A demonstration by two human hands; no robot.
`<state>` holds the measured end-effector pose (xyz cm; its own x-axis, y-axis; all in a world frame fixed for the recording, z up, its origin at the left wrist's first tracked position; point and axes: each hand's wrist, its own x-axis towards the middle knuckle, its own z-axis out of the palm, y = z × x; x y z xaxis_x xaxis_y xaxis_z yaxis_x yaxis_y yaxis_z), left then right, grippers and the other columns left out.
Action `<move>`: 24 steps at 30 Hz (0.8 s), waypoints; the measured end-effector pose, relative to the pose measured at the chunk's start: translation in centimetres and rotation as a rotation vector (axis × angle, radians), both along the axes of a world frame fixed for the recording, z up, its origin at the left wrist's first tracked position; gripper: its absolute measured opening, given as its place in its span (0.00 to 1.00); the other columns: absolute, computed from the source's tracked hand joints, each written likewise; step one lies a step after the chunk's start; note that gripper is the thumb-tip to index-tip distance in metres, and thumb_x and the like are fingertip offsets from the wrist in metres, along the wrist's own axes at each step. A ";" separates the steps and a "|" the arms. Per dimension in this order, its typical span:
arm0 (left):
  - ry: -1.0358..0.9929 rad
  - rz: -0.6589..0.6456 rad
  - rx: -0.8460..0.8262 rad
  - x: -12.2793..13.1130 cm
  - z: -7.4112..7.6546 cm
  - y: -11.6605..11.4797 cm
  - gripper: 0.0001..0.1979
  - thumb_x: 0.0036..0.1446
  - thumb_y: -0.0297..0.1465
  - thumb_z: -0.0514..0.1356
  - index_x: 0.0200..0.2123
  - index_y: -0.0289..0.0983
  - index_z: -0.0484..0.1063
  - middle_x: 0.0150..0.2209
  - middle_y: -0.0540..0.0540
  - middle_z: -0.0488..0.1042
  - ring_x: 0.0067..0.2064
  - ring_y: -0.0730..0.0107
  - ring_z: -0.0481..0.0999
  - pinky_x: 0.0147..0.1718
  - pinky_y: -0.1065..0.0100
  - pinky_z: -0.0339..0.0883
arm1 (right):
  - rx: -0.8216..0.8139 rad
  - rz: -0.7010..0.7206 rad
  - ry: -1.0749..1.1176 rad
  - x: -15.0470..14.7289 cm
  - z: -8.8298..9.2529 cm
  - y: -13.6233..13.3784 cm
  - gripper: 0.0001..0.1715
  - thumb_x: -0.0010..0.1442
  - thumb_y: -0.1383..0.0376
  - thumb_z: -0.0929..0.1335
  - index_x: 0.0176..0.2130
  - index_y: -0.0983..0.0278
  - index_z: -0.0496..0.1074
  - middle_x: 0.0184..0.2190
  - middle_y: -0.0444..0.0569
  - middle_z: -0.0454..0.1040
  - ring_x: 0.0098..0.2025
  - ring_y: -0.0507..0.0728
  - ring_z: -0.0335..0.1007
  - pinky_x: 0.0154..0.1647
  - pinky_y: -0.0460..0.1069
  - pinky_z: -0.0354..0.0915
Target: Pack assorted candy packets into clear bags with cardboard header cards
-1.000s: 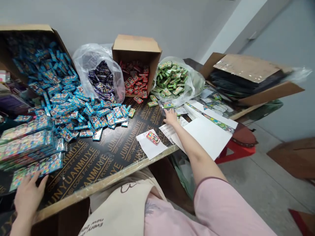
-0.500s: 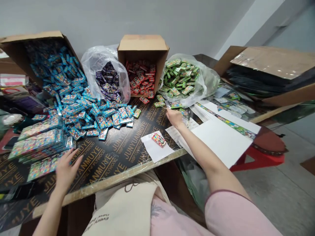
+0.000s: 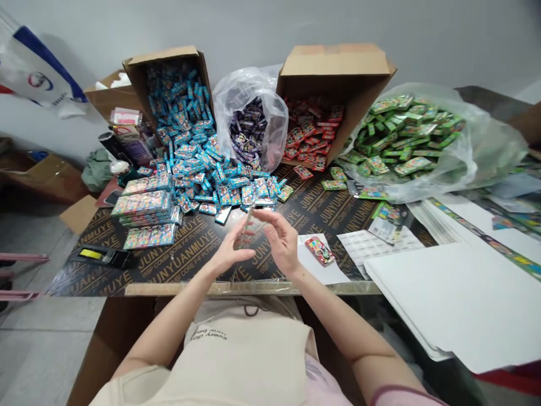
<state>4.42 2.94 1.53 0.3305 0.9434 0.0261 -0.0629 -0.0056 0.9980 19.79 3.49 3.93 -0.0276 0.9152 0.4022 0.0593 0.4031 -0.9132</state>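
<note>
A thin clear plastic bag stands nearly edge-on between my hands over the table's front half. My left hand holds it, its fingers partly showing through the film and its thumb stretched out. The fingertips of my right hand reach its upper edge, with the thumb held apart from the fingers. Just right of my right hand, a small red packet lies on a white paper sheet. Beyond my hands spreads a heap of small blue packets.
Dark packets fill a plastic bag; red ones lie in a cardboard box. Green packets spill from another bag. Wrapped packs are stacked left, near a black tool with a yellow part. White sheets overhang the front right.
The view has swung left. My right hand has come back from beside the green packets, and my left hand has left the wrapped packs. Both now meet at the clear plastic bag.
</note>
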 end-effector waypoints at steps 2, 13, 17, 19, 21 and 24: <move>-0.088 -0.165 -0.097 -1.2 -0.5 -0.7 0.40 0.39 0.49 0.68 0.55 0.38 0.69 0.56 0.39 0.69 0.54 0.47 0.69 0.49 0.56 0.65 | 0.089 -0.026 -0.106 0.6 0.0 0.8 0.23 0.62 0.47 0.62 0.47 0.59 0.70 0.45 0.52 0.72 0.49 0.60 0.68 0.51 0.56 0.65; -0.211 -0.139 -0.208 -3.1 -1.1 -1.9 0.35 0.39 0.39 0.70 0.54 0.38 0.72 0.49 0.42 0.75 0.50 0.53 0.72 0.51 0.59 0.62 | 0.241 0.438 -0.589 2.4 -0.5 2.4 0.33 0.55 0.38 0.65 0.40 0.63 0.70 0.36 0.50 0.74 0.43 0.60 0.66 0.55 0.58 0.54; -0.160 -0.152 -0.274 -3.0 -0.4 -2.5 0.31 0.42 0.42 0.67 0.51 0.35 0.73 0.45 0.42 0.77 0.44 0.56 0.75 0.44 0.63 0.66 | 0.177 0.472 -0.665 2.7 -1.4 2.8 0.39 0.48 0.43 0.72 0.51 0.63 0.69 0.41 0.51 0.76 0.47 0.61 0.67 0.59 0.60 0.51; -0.159 -0.138 -0.345 -2.8 -0.4 -2.8 0.29 0.45 0.42 0.65 0.50 0.35 0.74 0.42 0.43 0.78 0.40 0.60 0.75 0.39 0.66 0.66 | 0.115 0.484 -0.644 2.8 -1.7 3.0 0.39 0.47 0.45 0.74 0.52 0.62 0.71 0.40 0.51 0.76 0.45 0.61 0.68 0.55 0.58 0.56; -0.156 -0.088 -0.385 -2.7 -0.6 -2.9 0.26 0.46 0.40 0.65 0.48 0.34 0.75 0.39 0.44 0.79 0.37 0.63 0.75 0.36 0.68 0.66 | 0.061 0.463 -0.602 2.7 -2.0 3.2 0.39 0.46 0.46 0.75 0.52 0.62 0.72 0.39 0.51 0.77 0.42 0.60 0.69 0.51 0.57 0.60; -0.155 -0.014 -0.393 -2.4 -0.8 -2.9 0.22 0.45 0.38 0.66 0.43 0.32 0.77 0.35 0.44 0.79 0.33 0.66 0.74 0.34 0.69 0.65 | 0.023 0.406 -0.544 2.3 -2.3 3.3 0.35 0.48 0.50 0.75 0.52 0.62 0.73 0.40 0.51 0.78 0.43 0.60 0.71 0.51 0.57 0.60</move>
<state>1.97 0.08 0.72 0.3641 0.8868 -0.2847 -0.2099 0.3760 0.9026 22.11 6.76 1.58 -0.5712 0.7809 0.2527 0.3474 0.5090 -0.7876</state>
